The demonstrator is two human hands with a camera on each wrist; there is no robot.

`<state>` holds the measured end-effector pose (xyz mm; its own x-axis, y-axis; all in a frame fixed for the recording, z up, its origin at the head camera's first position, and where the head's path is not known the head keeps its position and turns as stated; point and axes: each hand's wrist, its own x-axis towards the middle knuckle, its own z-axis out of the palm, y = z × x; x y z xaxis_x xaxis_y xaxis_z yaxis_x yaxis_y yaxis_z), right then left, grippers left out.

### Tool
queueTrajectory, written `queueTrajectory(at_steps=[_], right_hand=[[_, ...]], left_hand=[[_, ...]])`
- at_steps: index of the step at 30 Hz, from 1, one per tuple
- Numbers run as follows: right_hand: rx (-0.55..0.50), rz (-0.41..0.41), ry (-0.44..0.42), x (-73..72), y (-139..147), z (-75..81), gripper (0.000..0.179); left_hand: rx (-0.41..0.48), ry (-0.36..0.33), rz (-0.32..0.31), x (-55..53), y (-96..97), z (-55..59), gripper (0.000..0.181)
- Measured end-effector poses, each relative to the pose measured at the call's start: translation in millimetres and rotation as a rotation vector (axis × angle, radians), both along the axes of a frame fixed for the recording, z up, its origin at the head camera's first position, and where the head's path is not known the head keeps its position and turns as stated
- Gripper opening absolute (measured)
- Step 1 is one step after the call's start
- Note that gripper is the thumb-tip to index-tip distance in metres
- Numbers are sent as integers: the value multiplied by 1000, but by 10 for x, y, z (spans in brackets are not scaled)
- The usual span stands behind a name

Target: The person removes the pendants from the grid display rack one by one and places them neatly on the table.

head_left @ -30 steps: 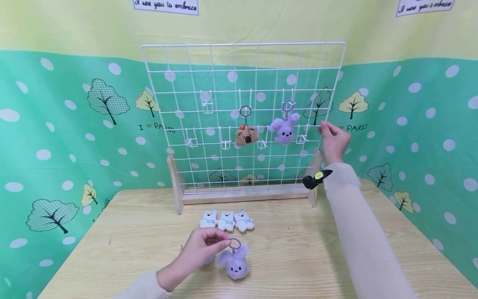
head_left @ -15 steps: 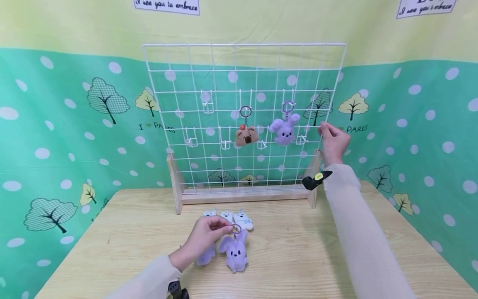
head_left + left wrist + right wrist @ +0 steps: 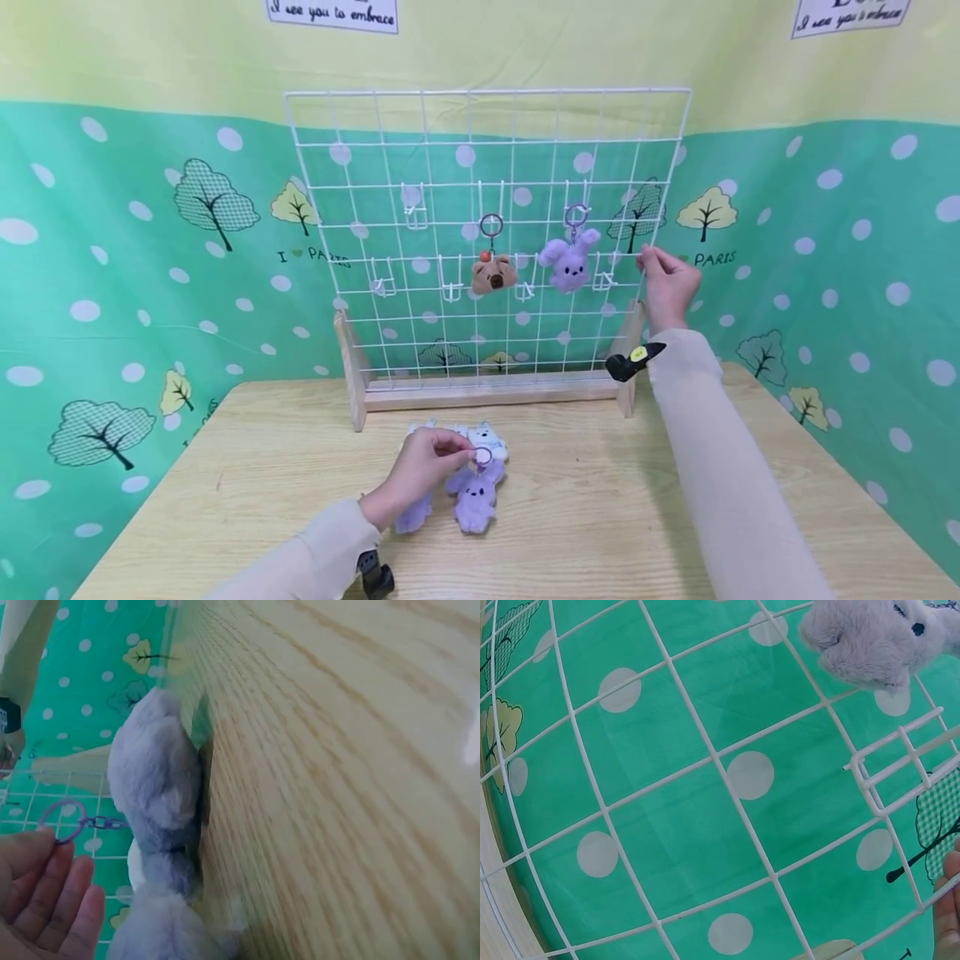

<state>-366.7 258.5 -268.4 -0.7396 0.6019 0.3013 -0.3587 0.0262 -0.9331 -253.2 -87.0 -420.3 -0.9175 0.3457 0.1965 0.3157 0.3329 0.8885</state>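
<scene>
Between thumb and fingers my left hand (image 3: pixel 422 468) pinches the ring (image 3: pixel 46 817) of a purple bunny keychain (image 3: pixel 474 502). In the left wrist view its plush body (image 3: pixel 154 765) is low, close to the tabletop; whether it touches cannot be told. Another purple plush (image 3: pixel 412 517) lies beside it, partly behind my left hand. My right hand (image 3: pixel 670 287) grips the right edge of a white wire grid rack (image 3: pixel 487 91). From its hooks hang a brown bear keychain (image 3: pixel 495 275) and a purple bunny keychain (image 3: pixel 568 267).
Several bare white hooks (image 3: pixel 603 282) sit on the grid. White bear plushes (image 3: pixel 489 440) lie before the rack, partly hidden by my left hand. Wooden feet (image 3: pixel 352 367) hold the grid upright on the wooden table (image 3: pixel 585 517). Printed cloth (image 3: pixel 862 250) surrounds it.
My left hand has moved away from me and slightly right with the bunny keychain, now covering part of the white plushes. My right hand keeps its place on the rack.
</scene>
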Motion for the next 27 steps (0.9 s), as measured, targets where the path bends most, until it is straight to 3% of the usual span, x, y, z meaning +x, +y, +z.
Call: queueTrajectory(at_steps=[5, 9, 17, 22, 27], right_hand=[[8, -9, 0, 107, -60, 66, 33], [19, -15, 0, 158, -95, 97, 32], [25, -19, 4, 69, -28, 33, 32], [40, -32, -1, -42, 35, -46, 36], [43, -37, 1, -76, 48, -68, 37]], left_hand=[[-63, 26, 36, 13, -5, 1, 4], [-112, 31, 25, 7, -24, -7, 4], [-157, 12, -14, -46, -14, 21, 7], [-156, -5, -1, -78, 26, 137, 7], [-74, 8, -16, -100, 105, 344, 12]])
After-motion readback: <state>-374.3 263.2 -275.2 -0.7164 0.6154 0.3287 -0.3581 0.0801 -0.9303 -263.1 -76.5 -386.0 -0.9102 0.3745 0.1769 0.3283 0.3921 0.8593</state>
